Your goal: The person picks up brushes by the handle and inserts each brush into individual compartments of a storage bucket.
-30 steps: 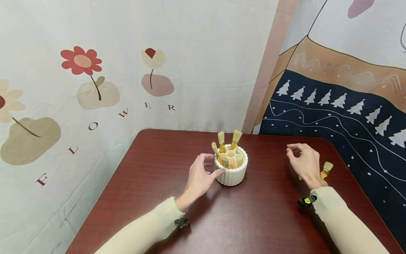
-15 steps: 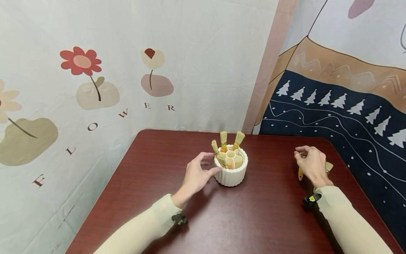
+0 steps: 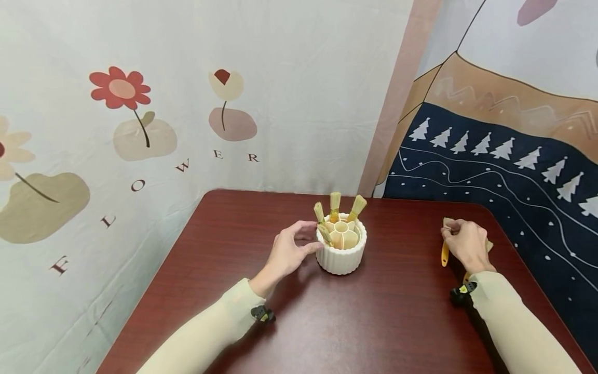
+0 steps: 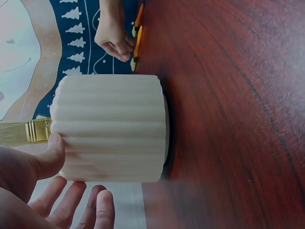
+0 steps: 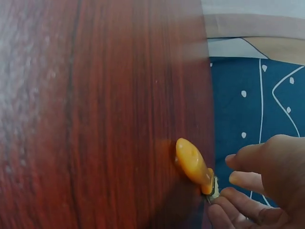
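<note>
A white ribbed round brush holder (image 3: 341, 259), divided inside like a flower, stands on the dark red table. Several flat paintbrushes (image 3: 335, 202) sit in it bristles up. My left hand (image 3: 286, 252) holds the holder's left side, thumb at the near rim (image 4: 56, 140) and the other fingers round behind. At the table's right side my right hand (image 3: 467, 244) pinches a paintbrush (image 5: 190, 160) near its metal ferrule, its orange handle pointing toward me. Part of that brush's bristles shows beyond the fingertips. Another paintbrush (image 3: 489, 246) lies mostly hidden under the right hand.
The table (image 3: 374, 322) ends close beyond the right hand, beside a dark blue tree-patterned cloth (image 3: 495, 176). Behind the table hangs a pale cloth (image 3: 299, 104) with printed flowers. A small black device (image 3: 263, 314) is strapped at each wrist.
My right hand has moved right and come down onto the paintbrush. The holder's brushes have shifted round clockwise, seen from above, while the left hand stays at its side.
</note>
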